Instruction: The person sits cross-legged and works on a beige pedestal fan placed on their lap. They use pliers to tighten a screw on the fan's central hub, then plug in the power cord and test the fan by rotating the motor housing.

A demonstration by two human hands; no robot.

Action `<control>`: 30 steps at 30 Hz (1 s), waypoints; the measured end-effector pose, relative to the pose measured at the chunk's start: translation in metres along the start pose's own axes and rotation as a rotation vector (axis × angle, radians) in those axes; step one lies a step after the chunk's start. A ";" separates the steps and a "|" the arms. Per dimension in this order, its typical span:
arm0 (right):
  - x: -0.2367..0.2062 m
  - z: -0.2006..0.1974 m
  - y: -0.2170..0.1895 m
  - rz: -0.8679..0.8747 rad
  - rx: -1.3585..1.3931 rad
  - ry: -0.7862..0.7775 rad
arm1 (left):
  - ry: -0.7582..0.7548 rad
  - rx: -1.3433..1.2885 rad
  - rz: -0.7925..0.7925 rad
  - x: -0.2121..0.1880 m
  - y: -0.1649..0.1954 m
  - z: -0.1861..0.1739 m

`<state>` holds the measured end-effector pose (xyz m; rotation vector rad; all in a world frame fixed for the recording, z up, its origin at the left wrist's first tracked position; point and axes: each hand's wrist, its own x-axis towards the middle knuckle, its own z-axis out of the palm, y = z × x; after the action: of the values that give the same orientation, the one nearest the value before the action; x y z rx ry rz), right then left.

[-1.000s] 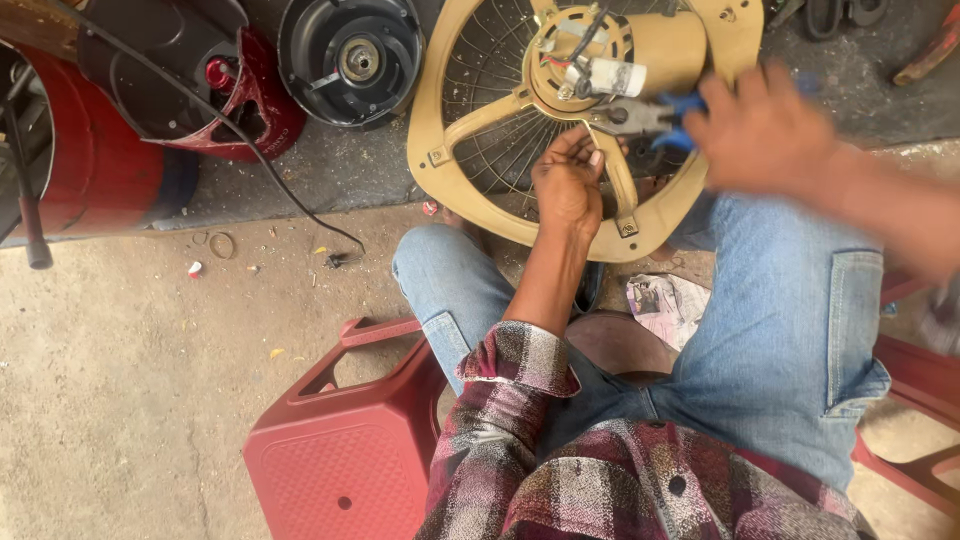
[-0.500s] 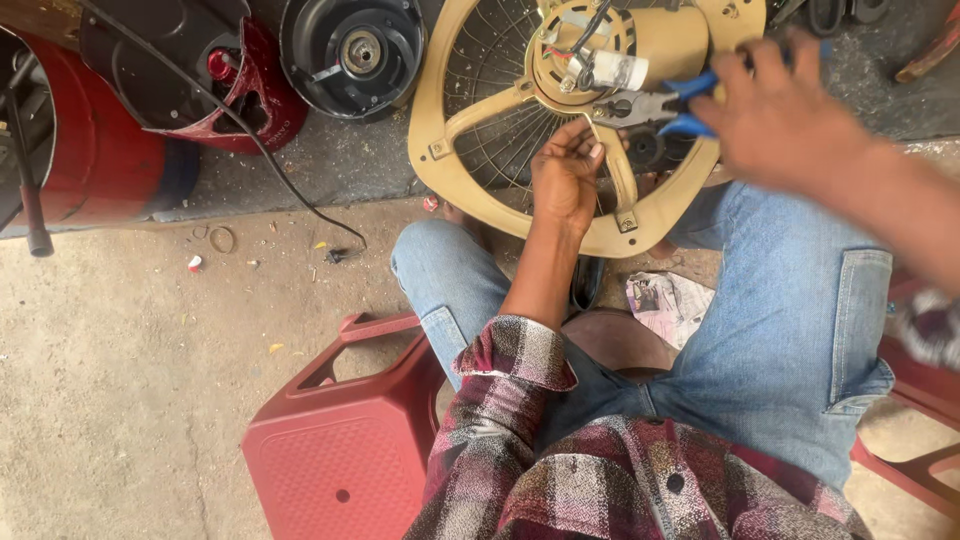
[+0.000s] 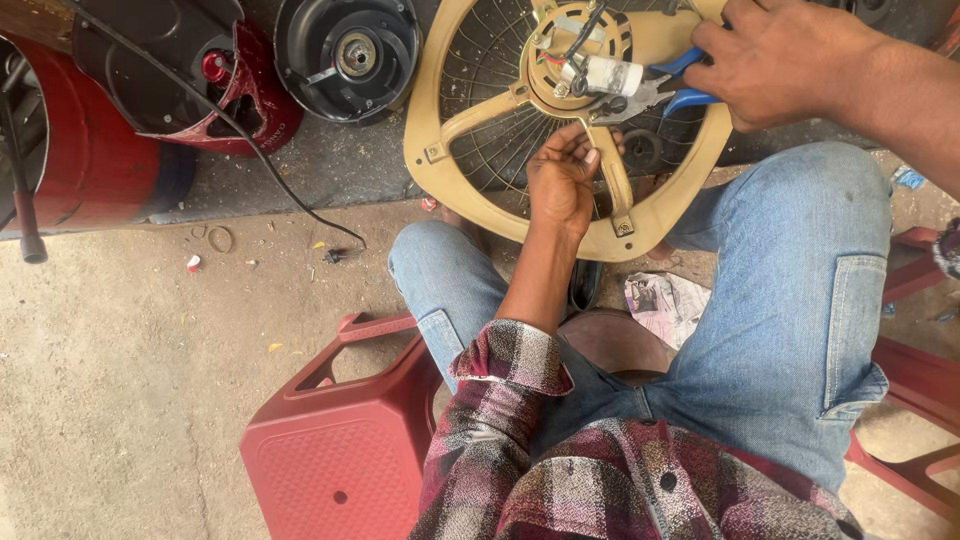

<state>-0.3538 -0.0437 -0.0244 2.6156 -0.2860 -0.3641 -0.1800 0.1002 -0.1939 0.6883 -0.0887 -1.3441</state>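
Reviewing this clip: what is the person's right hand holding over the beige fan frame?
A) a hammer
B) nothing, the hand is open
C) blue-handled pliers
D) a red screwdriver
C: the right hand closes around blue-handled pliers whose tip meets the white cylindrical part at the hub of the beige fan frame, while the left hand grips a spoke below.

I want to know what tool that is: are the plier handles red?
No, the pliers in the right hand have blue handles.
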 end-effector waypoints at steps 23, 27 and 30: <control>-0.025 -0.027 -0.122 0.577 0.491 -0.245 | 0.042 0.053 0.044 0.005 -0.013 -0.007; -0.018 -0.037 -0.121 0.558 0.452 -0.291 | 0.060 -0.008 0.064 0.007 -0.019 -0.009; -0.007 -0.048 -0.132 0.639 0.536 -0.374 | 0.067 0.052 0.077 0.006 -0.019 -0.011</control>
<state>-0.3275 0.0930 -0.0465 2.7301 -1.4739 -0.6032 -0.1897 0.0983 -0.2139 0.7664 -0.0958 -1.2469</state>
